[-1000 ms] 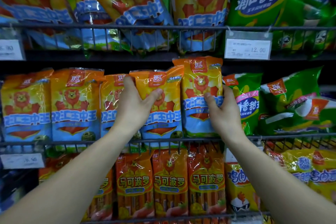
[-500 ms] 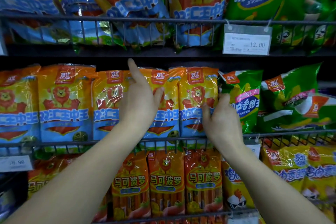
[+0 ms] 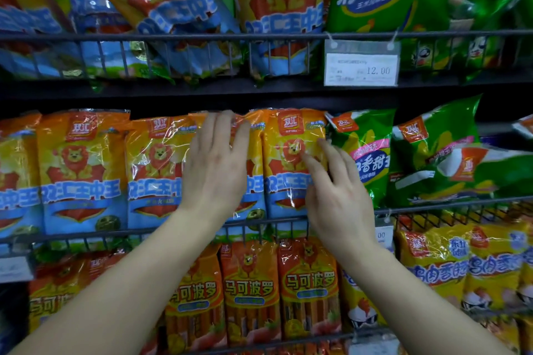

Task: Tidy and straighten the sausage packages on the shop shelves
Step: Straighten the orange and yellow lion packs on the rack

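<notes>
Head view: orange lion sausage packages [image 3: 83, 170] are stood upright along the middle wire shelf [image 3: 115, 232]. The left hand [image 3: 215, 170] is pressed flat on one package [image 3: 255, 158]. The right hand [image 3: 337, 196] is rested, fingers loosely spread, on the neighbouring package [image 3: 288, 181]; nothing is grasped.

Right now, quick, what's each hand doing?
Left hand: open, flat against an orange lion sausage package.
Right hand: open, straight fingers on the neighbouring lion package.
</notes>
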Tool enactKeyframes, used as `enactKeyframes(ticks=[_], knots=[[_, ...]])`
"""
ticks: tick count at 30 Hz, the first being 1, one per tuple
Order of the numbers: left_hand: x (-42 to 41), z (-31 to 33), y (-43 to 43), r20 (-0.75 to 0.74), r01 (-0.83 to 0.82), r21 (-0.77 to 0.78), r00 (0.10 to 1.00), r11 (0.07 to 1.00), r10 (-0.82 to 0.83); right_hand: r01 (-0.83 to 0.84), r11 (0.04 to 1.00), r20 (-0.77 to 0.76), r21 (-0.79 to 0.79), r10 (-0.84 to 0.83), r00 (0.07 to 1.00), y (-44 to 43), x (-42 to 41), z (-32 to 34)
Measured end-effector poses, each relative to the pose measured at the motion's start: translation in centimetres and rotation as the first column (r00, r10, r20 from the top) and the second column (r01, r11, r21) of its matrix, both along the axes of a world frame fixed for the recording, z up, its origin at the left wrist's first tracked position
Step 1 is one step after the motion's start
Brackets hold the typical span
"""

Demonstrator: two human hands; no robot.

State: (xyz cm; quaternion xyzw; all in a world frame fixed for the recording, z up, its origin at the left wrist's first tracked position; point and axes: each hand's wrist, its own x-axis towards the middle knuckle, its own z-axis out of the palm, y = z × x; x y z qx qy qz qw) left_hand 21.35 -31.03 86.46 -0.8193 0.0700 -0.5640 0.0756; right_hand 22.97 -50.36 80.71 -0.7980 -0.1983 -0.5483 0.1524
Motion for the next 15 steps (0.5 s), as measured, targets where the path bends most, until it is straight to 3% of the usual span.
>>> enactKeyframes(ticks=[2, 7, 15], knots=[[0.2, -0.7, -0.6, -0.089, 0.040, -0.050, 0.995, 0.998, -0.045, -0.009, 0.999, -0.001, -0.045, 0.009, 1.000, -0.6, -0.2, -0.5], [0.9, -1.1, -1.1, -0.246, -0.034, -0.117, 0.969, 0.993, 0.004, -0.019, 0.999, -0.017, -0.031, 0.019, 1.000, -2.8, -0.9, -1.3], [1.8, -1.5, -1.4, -0.308, -0.129, -0.100, 0.947, 0.987, 0.092, -0.118, 0.993, -0.080, -0.020, 0.116, 0.990, -6.9, -0.7, -2.2]])
